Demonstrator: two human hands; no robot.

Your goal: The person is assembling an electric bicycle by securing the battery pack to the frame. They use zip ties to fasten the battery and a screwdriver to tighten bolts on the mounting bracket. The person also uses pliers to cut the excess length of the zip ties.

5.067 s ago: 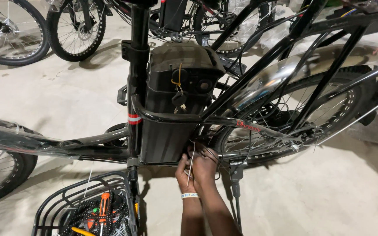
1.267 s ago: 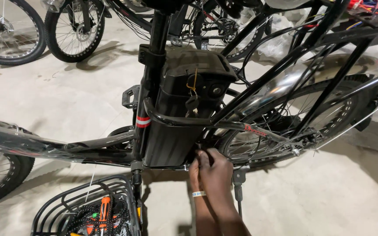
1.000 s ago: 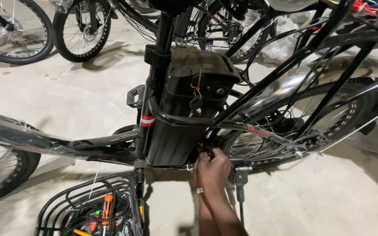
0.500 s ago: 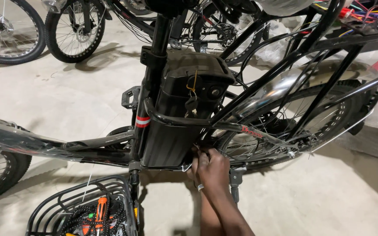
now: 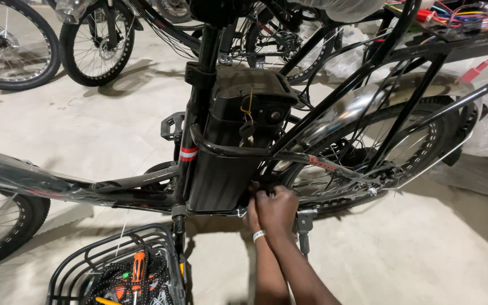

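Black wire basket (image 5: 114,265) sits nearest at the lower left, holding an orange-handled screwdriver (image 5: 137,266) among black cords. Just right of it two forearms rise from the bottom edge; the left one wears a white wristband (image 5: 258,235). The right hand (image 5: 278,208) lies on top, its fingers curled shut against the bicycle frame at the lower right corner of the tall black battery case (image 5: 230,155); what it pinches is hidden. The left hand (image 5: 251,210) is mostly covered by the right, pressed against the same corner of the case, and whether it is closed or grips anything cannot be told. A grey kickstand (image 5: 303,229) stands just beside the hands on the pale concrete floor (image 5: 402,248). Above them the battery case stands upright behind the black seat tube with a red-and-white band (image 5: 188,153). To the right lies the spoked rear wheel (image 5: 379,152) under a black rack. Farther off, at the top left, other bicycle wheels (image 5: 94,42) stand on the floor, and coloured wires (image 5: 458,14) lie at the top right.
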